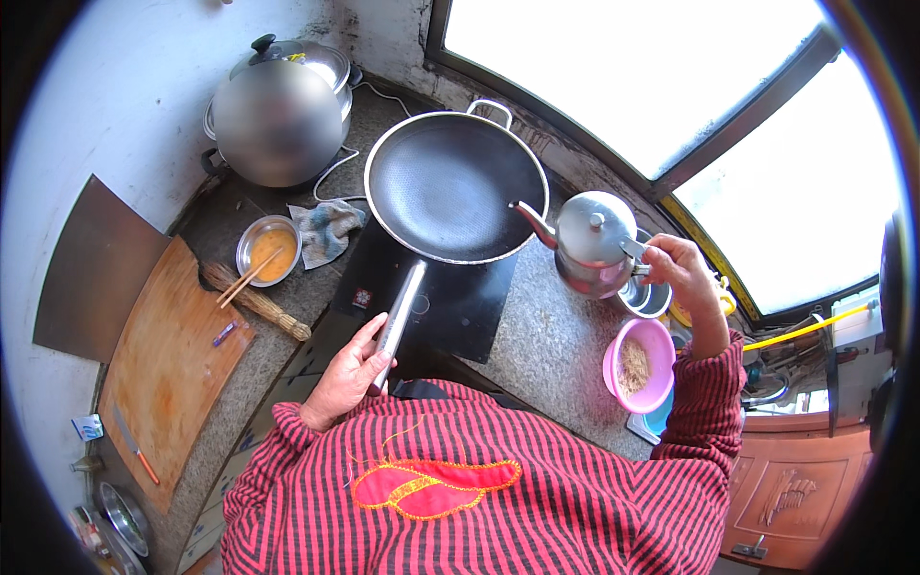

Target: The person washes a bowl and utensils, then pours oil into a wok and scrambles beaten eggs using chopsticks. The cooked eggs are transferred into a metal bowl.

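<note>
My left hand [352, 372] is closed around the long metal handle of a dark wok [456, 188], which rests over a black cooktop [460, 305]. Nothing but a sheen shows on the wok's textured inside. My right hand [679, 269] grips the handle of a lidded metal kettle [593, 237] just right of the wok. The kettle's spout reaches over the wok's right rim; I cannot tell whether liquid is coming out. Behind the kettle, partly hidden by it, is a metal pot [650, 300].
Left of the wok are a bowl of beaten egg [269, 251] with chopsticks, a cloth [327, 230], a straw brush [262, 305] and a large pot [280, 122]. A knife [133, 438] lies on the wooden board [172, 359]. A pink bowl [608, 366] with brownish shreds stands at right.
</note>
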`<state>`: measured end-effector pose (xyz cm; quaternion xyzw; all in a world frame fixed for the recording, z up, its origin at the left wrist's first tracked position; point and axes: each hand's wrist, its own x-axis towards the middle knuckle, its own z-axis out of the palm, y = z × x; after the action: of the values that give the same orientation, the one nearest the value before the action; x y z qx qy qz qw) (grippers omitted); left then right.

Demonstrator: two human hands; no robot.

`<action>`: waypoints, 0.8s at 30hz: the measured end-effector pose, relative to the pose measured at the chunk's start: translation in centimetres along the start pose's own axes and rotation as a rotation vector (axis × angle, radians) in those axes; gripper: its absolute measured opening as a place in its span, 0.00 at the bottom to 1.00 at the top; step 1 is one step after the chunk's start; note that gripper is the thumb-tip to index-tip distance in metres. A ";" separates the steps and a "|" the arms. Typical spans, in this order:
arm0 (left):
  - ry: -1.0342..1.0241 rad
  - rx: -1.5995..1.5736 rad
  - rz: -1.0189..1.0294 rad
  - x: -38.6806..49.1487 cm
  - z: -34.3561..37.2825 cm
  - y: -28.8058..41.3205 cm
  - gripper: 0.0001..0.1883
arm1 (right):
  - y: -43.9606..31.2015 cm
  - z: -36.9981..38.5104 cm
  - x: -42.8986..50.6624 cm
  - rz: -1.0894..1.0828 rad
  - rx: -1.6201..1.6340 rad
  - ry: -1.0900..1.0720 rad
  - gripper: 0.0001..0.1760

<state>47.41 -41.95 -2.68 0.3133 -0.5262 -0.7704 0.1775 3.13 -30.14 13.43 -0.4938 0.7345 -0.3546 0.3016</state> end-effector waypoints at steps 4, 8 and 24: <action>0.088 0.077 0.082 -0.5 -1.1 -1.7 0.30 | -1.9 -0.1 1.6 -0.019 -0.128 -0.088 0.17; 0.169 0.073 0.063 -1.6 -1.6 -1.4 0.28 | -3.9 0.9 2.9 -0.033 -0.213 -0.109 0.16; 0.220 0.008 -0.017 -4.1 -1.8 -1.3 0.24 | -10.1 5.7 12.7 -0.205 -0.374 -0.227 0.18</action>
<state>51.68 -40.23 -3.11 0.4012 -0.5039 -0.7306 0.2265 8.66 -45.95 17.32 -0.6495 0.6951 -0.1832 0.2479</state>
